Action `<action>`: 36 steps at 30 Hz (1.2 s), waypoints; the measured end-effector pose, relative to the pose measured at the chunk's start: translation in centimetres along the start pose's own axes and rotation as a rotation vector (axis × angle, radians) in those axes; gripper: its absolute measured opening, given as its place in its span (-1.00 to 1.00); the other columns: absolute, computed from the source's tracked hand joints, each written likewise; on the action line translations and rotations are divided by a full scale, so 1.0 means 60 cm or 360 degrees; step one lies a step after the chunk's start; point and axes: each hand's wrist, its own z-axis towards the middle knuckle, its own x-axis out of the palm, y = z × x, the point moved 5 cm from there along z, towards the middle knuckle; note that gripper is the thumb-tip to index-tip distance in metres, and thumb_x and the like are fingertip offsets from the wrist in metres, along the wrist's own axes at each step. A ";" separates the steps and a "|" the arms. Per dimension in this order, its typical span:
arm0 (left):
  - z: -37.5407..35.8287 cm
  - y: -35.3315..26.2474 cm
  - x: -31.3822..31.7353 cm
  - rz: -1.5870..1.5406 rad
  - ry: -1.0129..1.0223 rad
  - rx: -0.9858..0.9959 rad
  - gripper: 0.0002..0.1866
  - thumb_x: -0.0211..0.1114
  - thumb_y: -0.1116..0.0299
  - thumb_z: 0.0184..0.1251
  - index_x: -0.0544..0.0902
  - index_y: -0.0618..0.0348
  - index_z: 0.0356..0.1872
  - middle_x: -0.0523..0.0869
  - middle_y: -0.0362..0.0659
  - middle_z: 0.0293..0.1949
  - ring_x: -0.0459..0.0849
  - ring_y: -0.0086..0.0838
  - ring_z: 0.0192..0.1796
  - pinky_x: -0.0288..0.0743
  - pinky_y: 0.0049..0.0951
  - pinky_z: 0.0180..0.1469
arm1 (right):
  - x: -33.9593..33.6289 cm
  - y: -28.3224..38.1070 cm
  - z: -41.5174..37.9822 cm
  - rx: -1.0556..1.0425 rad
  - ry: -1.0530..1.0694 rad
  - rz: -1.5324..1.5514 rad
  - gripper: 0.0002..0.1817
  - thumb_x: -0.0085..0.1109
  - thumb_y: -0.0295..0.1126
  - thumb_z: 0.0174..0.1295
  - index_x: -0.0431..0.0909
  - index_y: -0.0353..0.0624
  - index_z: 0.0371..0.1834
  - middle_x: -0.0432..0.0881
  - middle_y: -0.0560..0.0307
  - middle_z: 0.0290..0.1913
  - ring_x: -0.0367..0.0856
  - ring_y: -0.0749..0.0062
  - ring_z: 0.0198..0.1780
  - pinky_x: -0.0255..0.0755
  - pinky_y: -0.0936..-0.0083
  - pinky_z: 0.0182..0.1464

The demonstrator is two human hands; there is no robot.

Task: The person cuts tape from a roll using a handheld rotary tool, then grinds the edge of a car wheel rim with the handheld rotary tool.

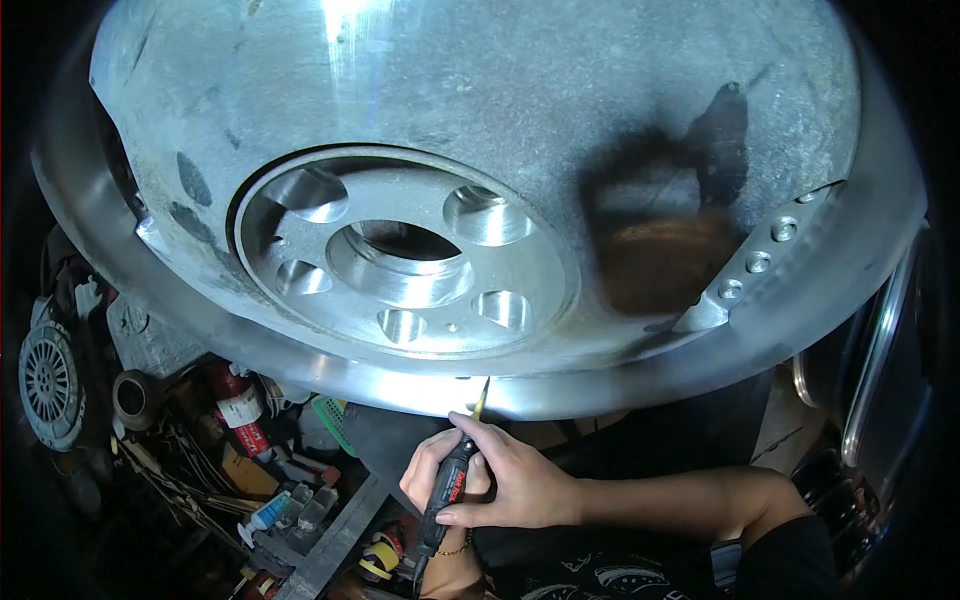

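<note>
A black corded rotary tool with red lettering points upward, its thin yellowish tip at the lower rim of a large metal wheel. My left hand is wrapped round the tool from the left. From the right, my right hand grips the same tool, with its index finger near the front end and its thumb lower on the body. Above both hands is the wheel's round hub, which has a central hole and several round holes. Whether the tip touches the rim cannot be made out.
At the lower left are a slotted round metal part, a red can with a white label, a blue-and-white tube, tape rolls and a grey metal bar. A curved chrome tube stands at the right.
</note>
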 end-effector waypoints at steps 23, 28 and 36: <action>-0.013 -0.008 -0.008 0.0044 -0.0080 0.0187 -0.64 0.45 0.27 0.11 0.65 0.37 -0.20 0.72 0.06 -0.32 0.73 -0.20 -0.32 0.61 -0.33 -0.19 | -0.001 -0.008 0.001 -0.0175 0.0092 -0.0074 0.20 0.44 0.14 0.07 -0.05 -0.50 0.51 0.25 -0.51 0.37 0.34 -0.20 0.39 0.24 0.20 0.41; -0.019 -0.026 -0.006 -0.0113 -0.0017 0.0281 -0.64 0.49 0.37 0.07 0.66 0.37 -0.15 0.73 0.07 -0.27 0.74 -0.16 -0.25 0.64 -0.30 -0.15 | -0.012 0.013 -0.035 -0.0169 0.0064 -0.0316 0.20 0.55 -0.08 0.05 -0.11 -0.36 0.57 0.37 -0.26 0.31 0.50 0.21 0.20 0.51 0.40 0.09; -0.032 -0.085 0.032 -0.0571 0.0760 0.0305 -0.53 0.37 0.39 0.17 0.51 0.28 0.12 0.63 0.07 -0.02 0.63 0.02 0.02 0.55 -0.15 0.05 | -0.042 0.030 -0.147 -0.0011 -0.0234 -0.0024 0.15 0.53 -0.36 0.06 -0.15 -0.32 0.60 0.57 0.06 -0.03 0.60 0.54 -0.11 0.46 0.56 0.05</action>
